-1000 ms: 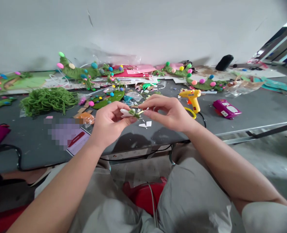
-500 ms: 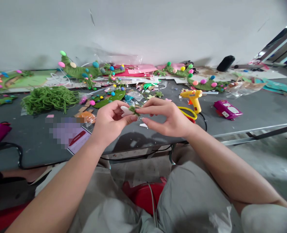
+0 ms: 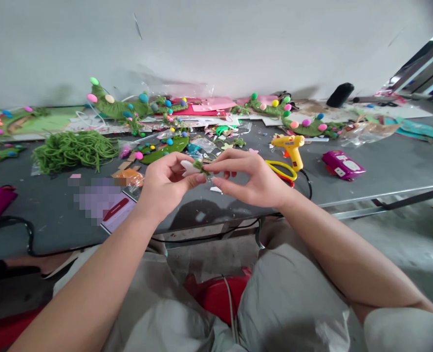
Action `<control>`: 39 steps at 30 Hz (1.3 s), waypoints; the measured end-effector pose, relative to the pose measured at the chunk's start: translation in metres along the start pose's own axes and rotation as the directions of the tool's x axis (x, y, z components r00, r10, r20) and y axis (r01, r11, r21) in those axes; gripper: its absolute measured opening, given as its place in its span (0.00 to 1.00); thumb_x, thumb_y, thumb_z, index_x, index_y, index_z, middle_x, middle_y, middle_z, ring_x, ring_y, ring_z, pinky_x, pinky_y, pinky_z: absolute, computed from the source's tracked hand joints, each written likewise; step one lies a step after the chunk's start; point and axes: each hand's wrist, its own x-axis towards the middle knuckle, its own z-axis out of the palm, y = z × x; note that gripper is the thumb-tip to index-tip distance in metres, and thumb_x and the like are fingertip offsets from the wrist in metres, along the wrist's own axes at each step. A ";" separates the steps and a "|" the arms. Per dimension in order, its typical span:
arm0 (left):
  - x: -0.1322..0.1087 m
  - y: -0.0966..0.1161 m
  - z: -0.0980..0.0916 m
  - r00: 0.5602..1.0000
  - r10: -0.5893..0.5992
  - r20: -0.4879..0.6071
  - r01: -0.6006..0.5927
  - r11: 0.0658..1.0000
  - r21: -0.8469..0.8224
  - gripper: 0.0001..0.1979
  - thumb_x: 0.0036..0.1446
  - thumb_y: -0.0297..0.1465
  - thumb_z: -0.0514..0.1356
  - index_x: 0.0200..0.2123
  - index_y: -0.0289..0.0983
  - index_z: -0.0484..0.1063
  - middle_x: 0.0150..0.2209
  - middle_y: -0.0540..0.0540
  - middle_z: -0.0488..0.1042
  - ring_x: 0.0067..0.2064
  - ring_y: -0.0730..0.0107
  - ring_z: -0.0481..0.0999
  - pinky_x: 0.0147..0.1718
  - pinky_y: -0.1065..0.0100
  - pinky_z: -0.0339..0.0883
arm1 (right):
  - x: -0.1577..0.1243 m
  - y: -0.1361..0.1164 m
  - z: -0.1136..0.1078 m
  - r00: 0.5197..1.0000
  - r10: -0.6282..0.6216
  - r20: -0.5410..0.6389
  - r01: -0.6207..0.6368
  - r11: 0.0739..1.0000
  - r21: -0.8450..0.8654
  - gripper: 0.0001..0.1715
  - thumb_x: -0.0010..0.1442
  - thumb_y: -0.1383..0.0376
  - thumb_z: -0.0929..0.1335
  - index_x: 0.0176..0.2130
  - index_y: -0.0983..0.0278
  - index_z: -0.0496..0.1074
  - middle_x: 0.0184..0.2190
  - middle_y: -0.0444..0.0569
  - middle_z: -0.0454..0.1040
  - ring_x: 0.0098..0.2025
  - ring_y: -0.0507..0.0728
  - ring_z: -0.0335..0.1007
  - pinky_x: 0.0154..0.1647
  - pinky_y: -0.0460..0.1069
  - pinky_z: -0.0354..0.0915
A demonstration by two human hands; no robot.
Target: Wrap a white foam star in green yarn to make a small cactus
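My left hand (image 3: 165,186) is closed, pinching a small white felt-like piece (image 3: 189,168) between thumb and fingers. A tuft of green yarn (image 3: 199,165) sits at the white piece's right end. My right hand (image 3: 244,177) comes in from the right with its fingertips touching the tuft, thumb held apart below. Its fingers are mostly stretched out and do not close around anything I can see. Both hands are raised above the near edge of the grey table (image 3: 381,171). Part of the white piece is hidden behind my left fingers.
A yellow glue gun (image 3: 292,146) stands right of my hands, beside a purple packet (image 3: 343,165). Green yarn (image 3: 75,149) is heaped at left, near a phone (image 3: 119,213). Green wrapped shapes with coloured balls (image 3: 119,105) line the back. A black cable (image 3: 29,230) runs along the left.
Both hands have shifted very slightly left with the white piece. The right thumb and fingers have moved a little on the green tuft; otherwise the scene looks the same.
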 end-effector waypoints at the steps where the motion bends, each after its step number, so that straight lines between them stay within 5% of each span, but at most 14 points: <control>1: 0.000 0.000 0.000 1.000 0.004 -0.001 -0.004 1.000 -0.006 0.21 0.41 0.34 0.79 0.36 0.37 0.75 0.30 0.49 0.80 0.31 0.69 0.78 0.33 0.66 0.74 | 0.000 0.000 0.001 0.999 0.042 0.001 -0.042 0.998 0.052 0.15 0.65 0.65 0.71 0.51 0.65 0.80 0.41 0.51 0.77 0.38 0.52 0.72 0.38 0.48 0.69; 6: 0.001 -0.001 0.000 1.000 0.013 -0.001 -0.013 1.000 -0.015 0.18 0.42 0.31 0.78 0.34 0.38 0.75 0.29 0.51 0.78 0.30 0.71 0.76 0.31 0.68 0.71 | 0.002 0.003 0.001 0.972 0.230 0.045 -0.232 0.919 0.320 0.13 0.64 0.63 0.72 0.47 0.66 0.81 0.39 0.50 0.79 0.36 0.51 0.71 0.34 0.47 0.66; 13: 0.000 -0.001 0.000 1.000 0.003 0.003 -0.003 1.000 -0.010 0.19 0.41 0.30 0.78 0.35 0.38 0.74 0.29 0.50 0.79 0.30 0.68 0.78 0.31 0.67 0.71 | 0.005 0.000 -0.002 0.933 0.340 0.120 -0.358 0.841 0.406 0.13 0.61 0.65 0.73 0.46 0.67 0.81 0.33 0.46 0.79 0.31 0.49 0.68 0.32 0.46 0.63; 21: 0.001 -0.001 -0.001 1.000 -0.005 0.000 0.005 1.000 -0.001 0.19 0.41 0.31 0.78 0.35 0.38 0.74 0.29 0.50 0.79 0.30 0.69 0.77 0.31 0.66 0.71 | 0.003 0.002 0.001 0.964 0.257 0.068 -0.265 0.907 0.327 0.13 0.63 0.66 0.72 0.47 0.67 0.80 0.37 0.49 0.79 0.34 0.50 0.71 0.33 0.47 0.66; 26: 0.001 0.000 0.001 0.999 -0.036 -0.004 0.035 0.999 -0.009 0.23 0.38 0.34 0.79 0.35 0.37 0.75 0.30 0.49 0.80 0.31 0.68 0.77 0.33 0.66 0.72 | -0.001 0.002 0.002 0.996 0.091 0.014 -0.092 0.993 0.069 0.14 0.63 0.70 0.70 0.48 0.66 0.80 0.40 0.50 0.78 0.38 0.52 0.72 0.36 0.47 0.68; 31: 0.001 0.002 0.003 0.998 -0.054 -0.018 0.054 0.998 -0.020 0.23 0.37 0.35 0.79 0.35 0.37 0.75 0.30 0.49 0.79 0.32 0.68 0.77 0.35 0.65 0.74 | -0.002 0.001 0.003 1.000 -0.025 0.013 0.026 0.998 -0.065 0.15 0.64 0.70 0.68 0.50 0.66 0.79 0.42 0.53 0.76 0.39 0.53 0.71 0.40 0.50 0.69; 39: 0.000 0.004 0.004 0.998 -0.062 -0.023 0.061 0.998 -0.021 0.21 0.37 0.34 0.79 0.33 0.38 0.75 0.29 0.50 0.78 0.31 0.69 0.76 0.34 0.65 0.75 | -0.003 0.002 0.003 0.998 -0.048 0.032 0.051 0.991 -0.123 0.15 0.66 0.68 0.67 0.51 0.65 0.77 0.43 0.53 0.76 0.41 0.55 0.72 0.43 0.51 0.70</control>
